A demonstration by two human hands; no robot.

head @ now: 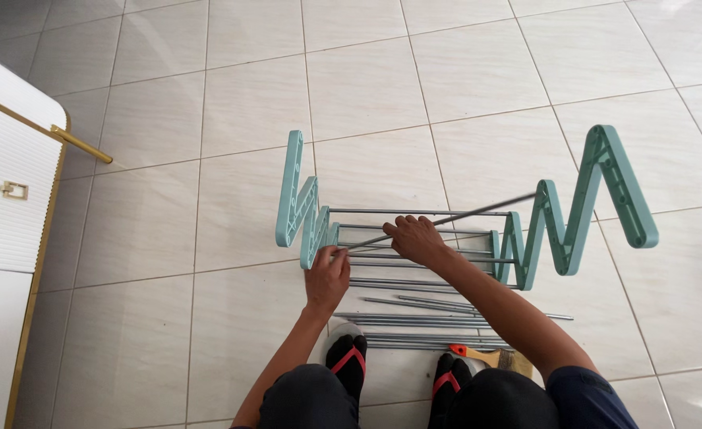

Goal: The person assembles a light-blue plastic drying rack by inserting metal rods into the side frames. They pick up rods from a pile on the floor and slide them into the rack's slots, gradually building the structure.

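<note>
Fingers [336, 256] of the left hand [327, 276] pinch closed on the near end of a thin grey metal rod [446, 220], right at the left teal zigzag side frame [299, 202]. The right hand [416, 238] curls shut around the same rod further along, and the rod slants up toward the right teal zigzag side frame [581, 210]. Both frames stand on the tiled floor [208, 159], joined by several rods already seated. Loose rods [430, 322] lie by the feet, beside a paintbrush [494, 357]. The rod looks light, stiff and smooth, probably slippery; gripping near its ends seems best for steering it.
</note>
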